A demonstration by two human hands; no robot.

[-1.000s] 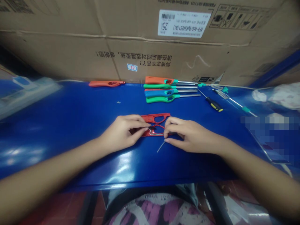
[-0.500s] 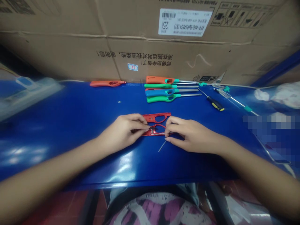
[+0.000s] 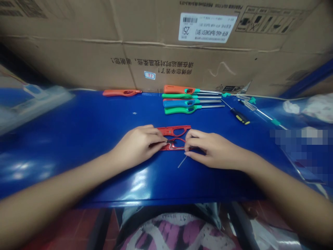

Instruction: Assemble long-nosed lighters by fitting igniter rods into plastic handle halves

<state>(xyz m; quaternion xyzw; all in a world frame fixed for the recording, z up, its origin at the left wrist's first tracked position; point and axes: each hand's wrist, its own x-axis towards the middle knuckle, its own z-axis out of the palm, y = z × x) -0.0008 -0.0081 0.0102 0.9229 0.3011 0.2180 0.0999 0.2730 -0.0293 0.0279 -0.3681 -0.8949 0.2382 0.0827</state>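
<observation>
Two red halves of a gas lighter's handle lie on the blue table in front of me. The far half (image 3: 179,132) shows its inner side. In the near half (image 3: 171,149) sit a thin wire and a small dark part. My left hand (image 3: 142,142) is closed over the near half's left end, fingertips pinched at the dark part. My right hand (image 3: 205,147) is closed at its right end, thumb and fingers hiding that tip. A thin translucent tube (image 3: 182,161) sticks out below the right fingertips; whether they grip it is unclear.
Assembled lighters (image 3: 180,109) with metal stems lie in a stack behind the halves. An orange handle (image 3: 122,93) is left of them, a screwdriver (image 3: 240,116) right. A cardboard box (image 3: 85,62) stands along the back. A blurred pale container (image 3: 33,107) is far left.
Both hands stay at the near lighter half in almost the same pose. The whole view has shifted slightly; nothing has been let go or picked up.
</observation>
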